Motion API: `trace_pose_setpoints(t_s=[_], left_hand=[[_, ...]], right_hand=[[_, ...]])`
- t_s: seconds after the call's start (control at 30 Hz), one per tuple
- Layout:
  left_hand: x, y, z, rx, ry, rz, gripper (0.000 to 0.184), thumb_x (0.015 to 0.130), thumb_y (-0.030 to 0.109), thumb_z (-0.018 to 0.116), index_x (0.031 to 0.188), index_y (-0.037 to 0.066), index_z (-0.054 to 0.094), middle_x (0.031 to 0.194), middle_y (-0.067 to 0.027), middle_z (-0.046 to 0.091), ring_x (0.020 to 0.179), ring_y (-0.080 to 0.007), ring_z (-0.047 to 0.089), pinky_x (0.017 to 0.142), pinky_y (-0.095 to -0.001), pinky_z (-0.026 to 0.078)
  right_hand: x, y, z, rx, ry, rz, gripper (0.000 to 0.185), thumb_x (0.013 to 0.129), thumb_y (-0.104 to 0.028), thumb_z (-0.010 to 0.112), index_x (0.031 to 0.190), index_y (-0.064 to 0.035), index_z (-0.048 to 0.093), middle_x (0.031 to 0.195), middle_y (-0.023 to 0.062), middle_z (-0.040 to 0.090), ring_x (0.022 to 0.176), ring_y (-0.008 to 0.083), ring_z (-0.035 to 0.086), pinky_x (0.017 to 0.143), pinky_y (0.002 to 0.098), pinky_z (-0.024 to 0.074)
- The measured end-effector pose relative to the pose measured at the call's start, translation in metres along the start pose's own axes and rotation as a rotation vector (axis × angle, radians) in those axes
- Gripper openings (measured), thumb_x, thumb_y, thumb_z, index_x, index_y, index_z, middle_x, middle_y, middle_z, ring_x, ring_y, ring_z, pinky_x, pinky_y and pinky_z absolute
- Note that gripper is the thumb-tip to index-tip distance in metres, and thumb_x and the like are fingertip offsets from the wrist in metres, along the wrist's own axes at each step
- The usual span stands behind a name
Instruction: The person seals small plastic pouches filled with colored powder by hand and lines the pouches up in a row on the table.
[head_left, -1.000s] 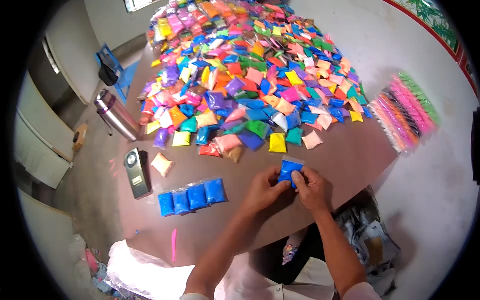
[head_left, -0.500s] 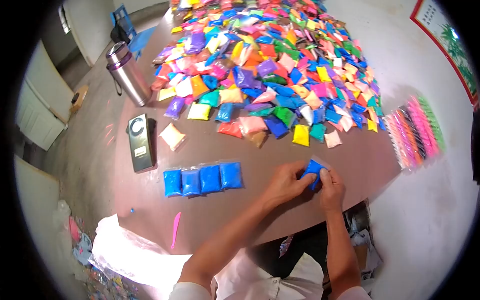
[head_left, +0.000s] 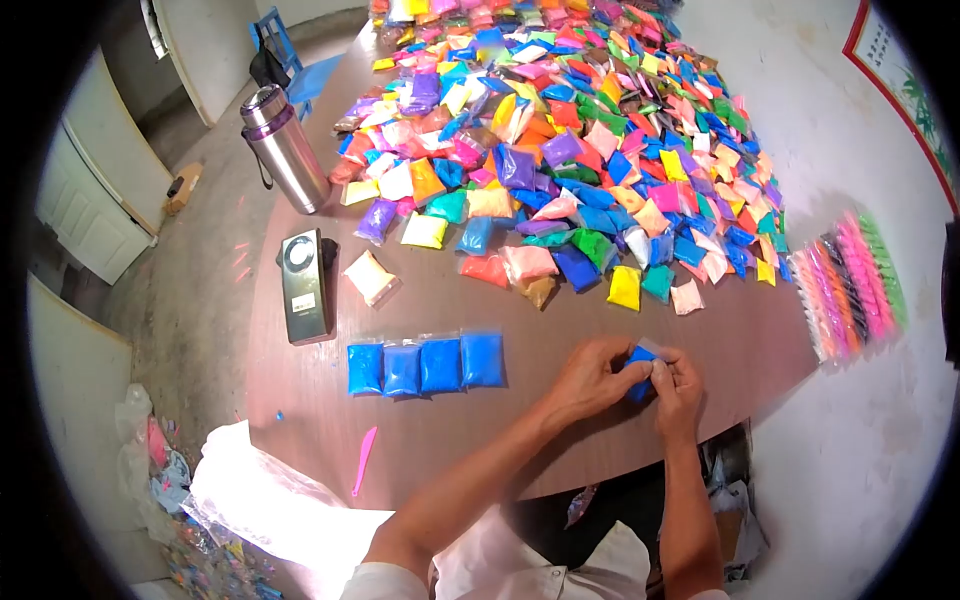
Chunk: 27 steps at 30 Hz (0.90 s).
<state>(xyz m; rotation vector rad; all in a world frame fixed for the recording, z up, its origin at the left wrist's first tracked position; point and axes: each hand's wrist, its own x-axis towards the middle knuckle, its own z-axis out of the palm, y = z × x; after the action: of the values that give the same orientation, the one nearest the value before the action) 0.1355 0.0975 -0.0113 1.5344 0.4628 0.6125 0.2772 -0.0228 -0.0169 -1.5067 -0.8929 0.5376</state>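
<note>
We read the clock from the middle of the view, with twelve at the far end of the worktop. At four o'clock, the left hand and the right hand share one small blue packet, raised above the surface near its edge. Both hands are grasping it, the thumbs side by side on the face turned towards us. We think the grip is split this way so that each hand steadies one side of something soft. The fingers behind it are hidden, so we can't be sure how they support it.

Just below centre, towards seven to eight o'clock, four blue packets lie flat in a row, side by side, perhaps lined up so they are easy to count and kept apart from the mixed colours. The heap of coloured packets fills eleven to one o'clock, reaching back along the worktop.

At nine o'clock lies a dark device, with a peach packet just inside it. A steel flask stands at ten, probably set out of the way of the arms. A pink plastic knife lies loose at seven, and bagged coloured strips sit at three.
</note>
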Motion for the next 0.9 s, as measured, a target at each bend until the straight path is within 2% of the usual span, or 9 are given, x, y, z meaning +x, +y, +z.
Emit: trace_pose_setpoints(t_s=[0.2, 0.3, 0.5, 0.73, 0.9], left_hand=[[0.0, 0.002, 0.001, -0.165, -0.054, -0.021, 0.027, 0.097, 0.025, 0.071, 0.102, -0.001, 0.071, 0.087, -0.001, 0.068, 0.081, -0.0076, 0.059, 0.072, -0.0289, 0.051], [-0.005, 0.018, -0.002, -0.101, -0.055, -0.071, 0.027, 0.099, 0.026, 0.069, 0.101, -0.002, 0.071, 0.087, -0.0008, 0.067, 0.082, -0.0068, 0.058, 0.073, -0.0282, 0.051], [-0.001, -0.006, 0.003, -0.119, 0.009, -0.025, 0.026, 0.1, 0.025, 0.066, 0.099, 0.0, 0.071, 0.085, 0.0008, 0.065, 0.081, -0.006, 0.057, 0.07, -0.0271, 0.049], [-0.006, 0.009, 0.004, -0.002, 0.024, -0.08, 0.026, 0.1, 0.024, 0.065, 0.102, -0.001, 0.071, 0.085, -0.0019, 0.067, 0.081, -0.0073, 0.059, 0.073, -0.0279, 0.05], [-0.004, 0.001, 0.006, -0.144, 0.085, 0.007, 0.026, 0.1, 0.024, 0.065, 0.101, -0.002, 0.072, 0.087, -0.004, 0.07, 0.083, -0.0094, 0.063, 0.075, -0.0291, 0.052]], right_hand=[[0.0, -0.001, -0.001, 0.001, -0.01, -0.044, 0.02, 0.099, -0.019, 0.064, 0.106, -0.0007, 0.068, 0.084, -0.0029, 0.061, 0.073, 0.0045, 0.052, 0.064, 0.022, 0.0429], [0.0, 0.001, -0.002, -0.006, -0.025, -0.048, 0.02, 0.099, -0.02, 0.065, 0.105, -0.0016, 0.068, 0.082, -0.0035, 0.06, 0.072, 0.0045, 0.051, 0.064, 0.0222, 0.0423], [0.0, 0.001, -0.001, -0.052, -0.044, -0.062, 0.018, 0.099, -0.021, 0.065, 0.101, -0.0035, 0.069, 0.08, -0.0041, 0.059, 0.071, 0.0043, 0.05, 0.062, 0.0228, 0.0421], [-0.001, 0.004, -0.003, 0.018, 0.0, -0.018, 0.019, 0.101, -0.022, 0.065, 0.096, -0.004, 0.069, 0.078, -0.005, 0.058, 0.067, 0.0042, 0.051, 0.059, 0.0217, 0.0422], [-0.002, -0.005, 0.003, -0.093, 0.004, -0.01, 0.021, 0.101, -0.022, 0.066, 0.095, -0.0027, 0.068, 0.078, -0.0046, 0.059, 0.068, 0.0042, 0.052, 0.059, 0.0225, 0.0431]])
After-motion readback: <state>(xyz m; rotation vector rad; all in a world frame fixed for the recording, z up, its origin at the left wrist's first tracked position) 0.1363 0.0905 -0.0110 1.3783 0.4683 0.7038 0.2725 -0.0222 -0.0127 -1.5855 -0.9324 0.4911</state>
